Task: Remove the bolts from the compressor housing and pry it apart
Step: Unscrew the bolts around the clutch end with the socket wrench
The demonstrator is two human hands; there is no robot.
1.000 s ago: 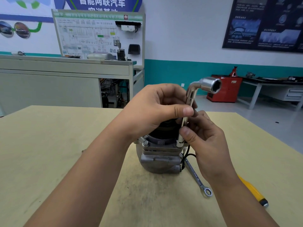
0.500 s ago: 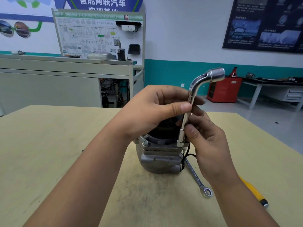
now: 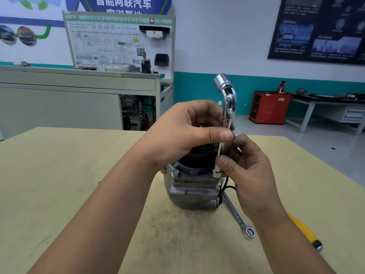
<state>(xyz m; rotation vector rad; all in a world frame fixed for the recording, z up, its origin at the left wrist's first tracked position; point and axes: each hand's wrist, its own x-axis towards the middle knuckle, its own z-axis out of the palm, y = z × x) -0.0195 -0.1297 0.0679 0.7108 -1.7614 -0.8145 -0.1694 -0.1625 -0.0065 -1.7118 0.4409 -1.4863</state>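
The compressor housing (image 3: pixel 192 192) is being worked on at the middle of the table (image 3: pixel 79 175), standing on end with its black pulley end up. The L-shaped socket wrench (image 3: pixel 229 99) is being held upright by both hands, its lower socket seated on the flange at the housing's 3 o'clock corner; whatever sits under that socket is hidden. The upper shaft is being gripped by the left hand (image 3: pixel 183 133), thumb and curled fingers wrapped round it, while the lower shaft is being pinched by the right hand (image 3: pixel 245 167) just above the socket. The bent top end is being pointed toward 11 o'clock. A bolt (image 3: pixel 175 172) is being left exposed at the flange's 9 o'clock corner. At 4 o'clock of the housing a ring spanner (image 3: pixel 237 214) is lying flat, with a yellow-handled screwdriver (image 3: pixel 302 228) farther out.
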